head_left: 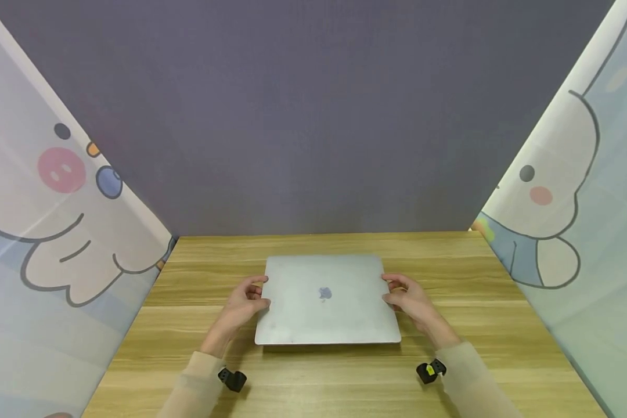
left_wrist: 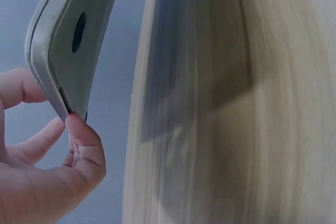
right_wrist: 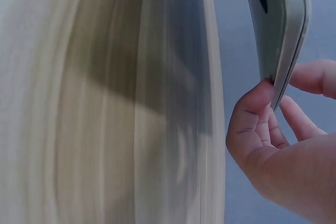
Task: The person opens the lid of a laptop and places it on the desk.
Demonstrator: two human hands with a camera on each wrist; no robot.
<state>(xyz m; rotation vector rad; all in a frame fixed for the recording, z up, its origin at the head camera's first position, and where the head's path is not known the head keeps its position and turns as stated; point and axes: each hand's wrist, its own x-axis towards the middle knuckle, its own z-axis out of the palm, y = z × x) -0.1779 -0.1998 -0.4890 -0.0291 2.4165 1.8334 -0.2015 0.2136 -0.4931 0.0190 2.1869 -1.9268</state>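
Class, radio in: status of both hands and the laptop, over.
Left hand pinching laptop at its left edge; right hand pinching the right edge. Laptop closed, lifted off wooden table. Nothing else on the table.

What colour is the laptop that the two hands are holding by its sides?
Silver-grey, with a darker grey logo in the middle of the closed lid; the laptop shows best in the head view.

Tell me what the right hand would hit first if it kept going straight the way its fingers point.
The right hand points inward at the closed laptop, whose side edge it already pinches, so it would press straight into that edge. Beyond it, the left hand grips the opposite side.
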